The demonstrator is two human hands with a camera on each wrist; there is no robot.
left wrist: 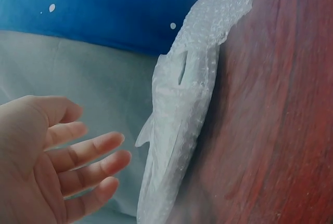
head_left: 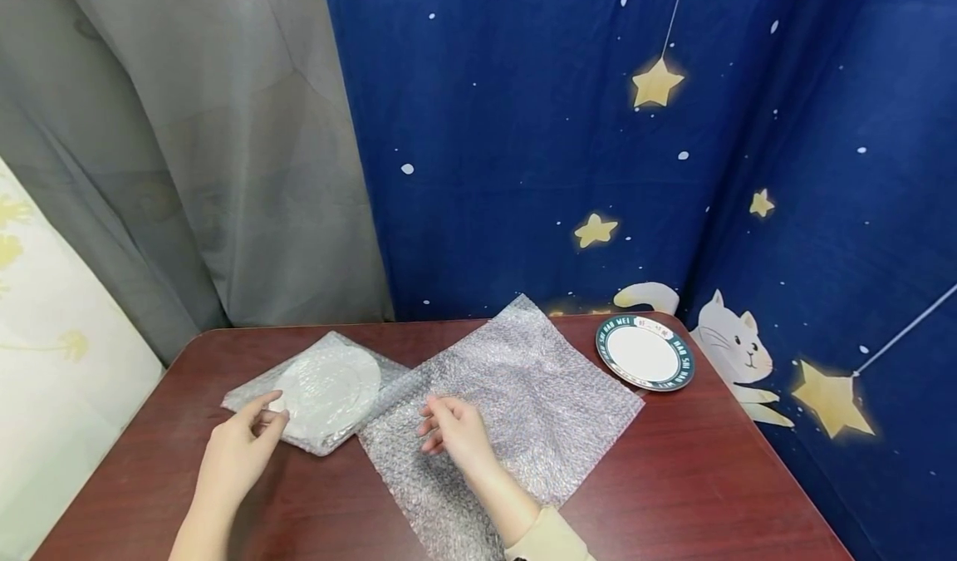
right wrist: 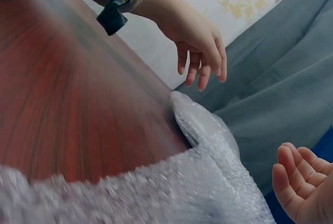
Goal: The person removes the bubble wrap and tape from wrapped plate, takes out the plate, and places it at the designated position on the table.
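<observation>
The bubble-wrap sheet (head_left: 523,395) lies spread on the desk, its far corner pointing at the curtains. Behind stand a blue curtain (head_left: 516,129) printed with stars and a cat, and a grey curtain (head_left: 277,170) on the left. The desk (head_left: 695,478) has a reddish-brown wood grain. The sheet covers its middle, one edge meeting the wrapped bundle (head_left: 329,382) on the left; inside that is something round and white, probably a plate, though the wrap blurs it. A bare plate (head_left: 645,355) with a lettered teal rim rests near the sheet's right corner. Of the hands, the left hand (head_left: 241,445) hangs above the bundle's left side, fingers apart and loosely bent, holding nothing; the right hand (head_left: 459,432) is above the sheet, fingers relaxed, also holding nothing. A dark strap (right wrist: 111,18) with a yellow label sits at the left wrist.
</observation>
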